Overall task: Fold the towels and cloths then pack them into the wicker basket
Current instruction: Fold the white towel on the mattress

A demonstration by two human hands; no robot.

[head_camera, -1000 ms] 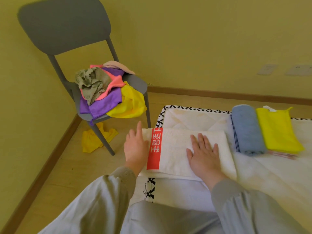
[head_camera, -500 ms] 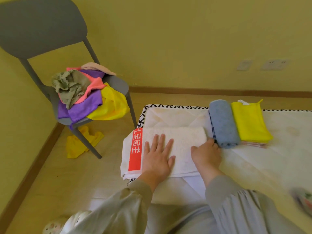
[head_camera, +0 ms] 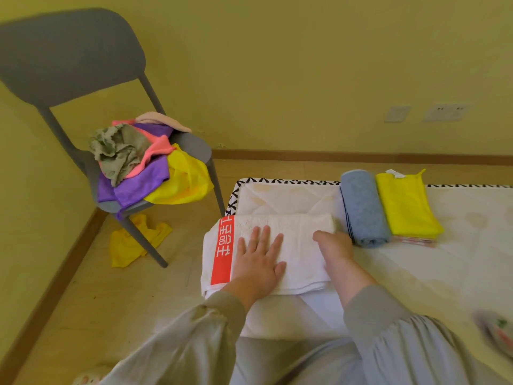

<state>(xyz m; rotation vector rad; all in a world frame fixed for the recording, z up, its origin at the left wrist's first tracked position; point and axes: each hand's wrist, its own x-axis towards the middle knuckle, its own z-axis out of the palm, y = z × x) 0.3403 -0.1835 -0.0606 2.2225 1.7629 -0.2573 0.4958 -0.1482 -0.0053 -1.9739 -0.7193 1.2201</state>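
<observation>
A folded white towel [head_camera: 299,245] with a red printed band lies on the near left corner of a white mattress [head_camera: 458,245]. My left hand [head_camera: 259,262] presses flat on the towel's middle, fingers spread. At the towel's right end, my right hand [head_camera: 337,245] has its thumb on top and its fingers curled over the edge. Right of the towel lie a rolled blue towel [head_camera: 363,207] and a folded yellow cloth [head_camera: 405,204] on top of a striped cloth [head_camera: 413,240].
A grey chair [head_camera: 69,56] stands at the left by the wall, with a loose pile of cloths [head_camera: 144,168] on its seat. A crumpled yellow cloth [head_camera: 130,243] lies on the floor under it. A blurred patterned object [head_camera: 497,332] shows at bottom right.
My left hand has moved from the towel's left end onto its middle. My right hand has slid from the towel's top to its right edge and curled there.
</observation>
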